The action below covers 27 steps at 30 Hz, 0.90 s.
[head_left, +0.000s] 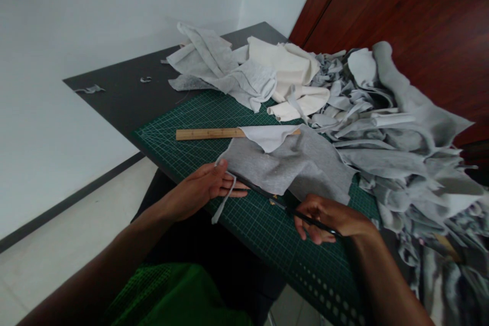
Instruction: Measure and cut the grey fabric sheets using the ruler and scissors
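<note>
A grey piece of fabric (294, 163) lies on a green cutting mat (183, 132). My left hand (206, 188) pinches the cloth's near-left edge, and a thin cut strip (223, 204) hangs from its fingers. My right hand (324, 216) is closed on black scissors (267, 197), whose blades run along the cloth's near edge towards my left hand. A white fabric piece (269, 135) lies folded over the grey cloth's far edge.
A wooden ruler (208, 134) lies on the mat beyond the cloth. A heap of grey strips and scraps (401, 147) fills the right side. White and cream fabric (282, 69) is piled at the back. The dark table (114, 91) holds small scraps at far left.
</note>
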Each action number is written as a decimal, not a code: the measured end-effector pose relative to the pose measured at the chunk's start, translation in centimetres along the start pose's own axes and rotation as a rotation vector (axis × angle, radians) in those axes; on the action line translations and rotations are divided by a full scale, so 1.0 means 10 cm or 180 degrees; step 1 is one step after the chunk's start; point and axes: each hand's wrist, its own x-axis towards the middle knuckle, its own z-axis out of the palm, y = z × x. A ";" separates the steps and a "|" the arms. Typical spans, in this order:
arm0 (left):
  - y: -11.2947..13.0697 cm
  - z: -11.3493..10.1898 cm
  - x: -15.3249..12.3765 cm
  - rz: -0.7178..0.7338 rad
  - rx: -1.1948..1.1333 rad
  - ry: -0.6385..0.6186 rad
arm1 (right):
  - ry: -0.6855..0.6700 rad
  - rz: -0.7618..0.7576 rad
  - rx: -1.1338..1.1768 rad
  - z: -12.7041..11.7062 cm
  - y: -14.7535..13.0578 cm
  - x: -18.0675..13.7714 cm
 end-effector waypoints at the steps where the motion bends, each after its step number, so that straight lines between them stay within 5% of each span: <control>1: 0.00 0.00 0.00 -0.0001 -0.0003 -0.0003 | 0.0005 0.0008 -0.0004 0.00 0.00 0.00; 27: 0.05 -0.06 0.15 -0.0259 -0.0147 -0.0223 | 0.0033 -0.0048 0.0160 -0.01 -0.01 -0.01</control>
